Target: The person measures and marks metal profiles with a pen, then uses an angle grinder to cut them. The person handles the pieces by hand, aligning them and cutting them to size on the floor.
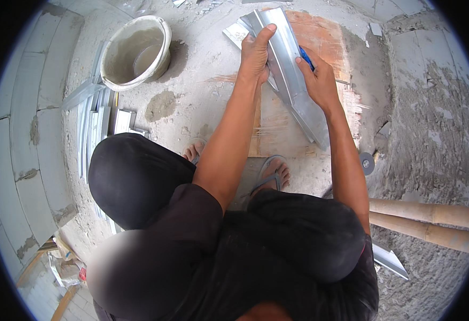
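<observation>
A long silver sheet-metal profile point(283, 59) with folded edges slants from the top middle toward the lower right, held above a worn plywood board point(277, 125). My left hand point(257, 58) is closed round its left edge, thumb lying on top. At its right edge my right hand point(319, 80) is closed on a small blue tool point(307, 58), whose kind is mostly hidden by the fingers. Another silver metal piece point(237, 33) shows beneath the profile at its far end, left of my left hand.
A mortar-stained bucket point(162, 64) stands at the far left. Several metal profiles point(102, 120) lie stacked along the left block wall point(26, 101). On the right are a grey disc point(367, 163), two bamboo poles point(427, 210) and a metal offcut point(389, 260). My sandalled feet are near the board.
</observation>
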Motion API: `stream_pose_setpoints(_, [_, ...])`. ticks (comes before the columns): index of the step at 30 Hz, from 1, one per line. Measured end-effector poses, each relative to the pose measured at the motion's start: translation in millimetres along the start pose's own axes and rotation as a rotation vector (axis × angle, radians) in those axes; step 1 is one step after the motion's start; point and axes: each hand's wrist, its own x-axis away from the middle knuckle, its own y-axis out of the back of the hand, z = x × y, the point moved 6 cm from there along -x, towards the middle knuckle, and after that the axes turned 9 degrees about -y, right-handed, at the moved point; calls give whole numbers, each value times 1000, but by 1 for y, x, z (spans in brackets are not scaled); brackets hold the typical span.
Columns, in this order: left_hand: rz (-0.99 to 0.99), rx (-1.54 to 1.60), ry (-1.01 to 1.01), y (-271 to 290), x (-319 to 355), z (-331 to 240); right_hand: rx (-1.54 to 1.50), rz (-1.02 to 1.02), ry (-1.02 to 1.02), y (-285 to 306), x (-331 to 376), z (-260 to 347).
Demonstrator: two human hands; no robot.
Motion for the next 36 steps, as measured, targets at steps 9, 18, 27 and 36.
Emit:
stream_pose_setpoints(9, [-34, 25, 5, -2, 2, -4, 412, -64, -20, -1, 53, 25])
stream_pose_setpoints(18, [-75, 96, 23, 0, -5, 0, 453, -129, -52, -13, 57, 32])
stream_pose_setpoints(27, [-153, 123, 30, 3, -1, 2, 445, -144, -76, -22, 55, 29])
stream_pose_setpoints(36, [-162, 81, 11, 6, -2, 3, 422, -154, -48, -23, 54, 28])
